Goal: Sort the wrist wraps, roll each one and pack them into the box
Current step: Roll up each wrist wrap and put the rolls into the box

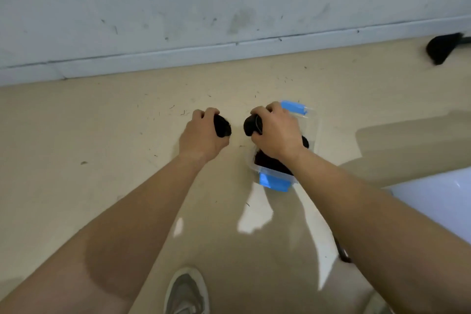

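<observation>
Our left hand [201, 135] clamps its fingers round the left roll [223, 126], our right hand [276, 132] round the right roll [252, 125] at the box's [315, 132] ten o'clock. We judge them soft, light and springy, so we squeeze across the coil.

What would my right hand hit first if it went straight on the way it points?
Most likely the left hand and the left wrap it grips: the right hand, gripping the right wrap, points forward-left across a small gap. Heights unclear, so it might pass.
</observation>
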